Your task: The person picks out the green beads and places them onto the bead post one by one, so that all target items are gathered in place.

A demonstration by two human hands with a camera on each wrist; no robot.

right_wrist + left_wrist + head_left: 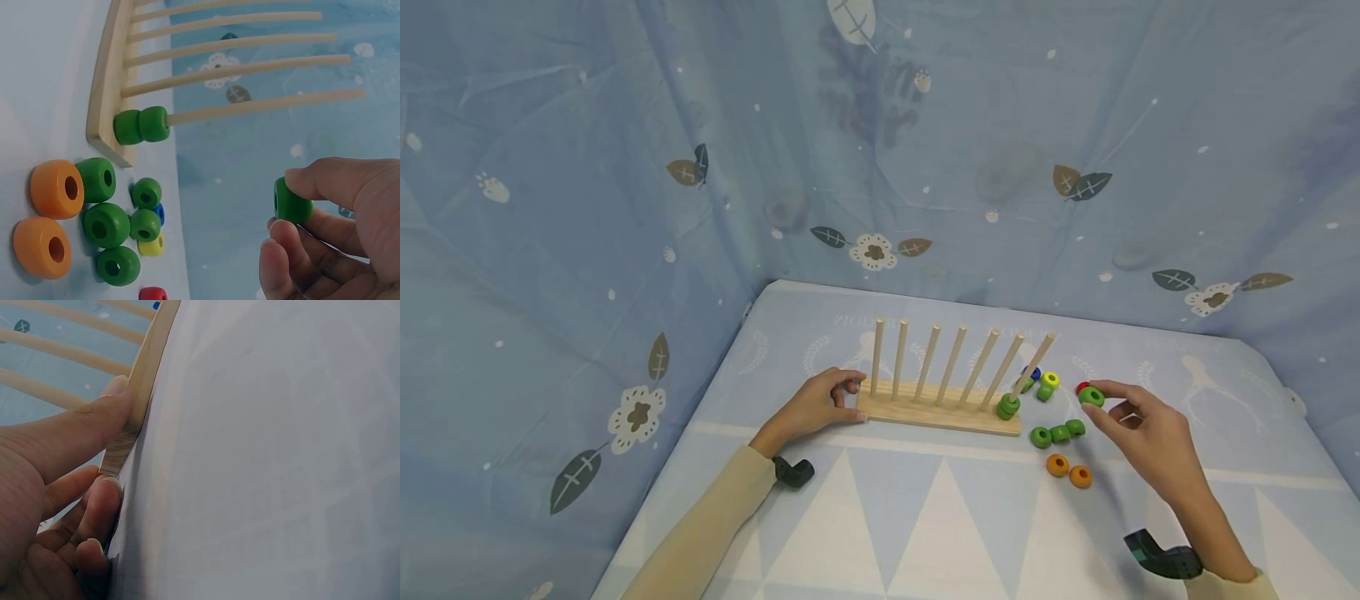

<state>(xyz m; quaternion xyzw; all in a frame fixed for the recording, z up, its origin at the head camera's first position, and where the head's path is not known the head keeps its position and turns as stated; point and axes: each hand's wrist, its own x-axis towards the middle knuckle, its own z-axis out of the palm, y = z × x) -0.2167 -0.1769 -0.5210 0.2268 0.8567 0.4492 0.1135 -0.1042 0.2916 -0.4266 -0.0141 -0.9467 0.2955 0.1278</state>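
A wooden peg board with several upright pegs stands on the table. Two green beads are stacked on its rightmost peg. At the board's left end, my left hand grips the wood between thumb and fingers; the left wrist view shows the thumb on the board's edge. My right hand pinches a green bead between thumb and fingers, held up in the air to the right of the board and apart from the pegs.
Loose beads lie right of the board: several green beads, two orange beads, a yellow bead, a blue bead and a red bead. A patterned blue curtain hangs behind the table.
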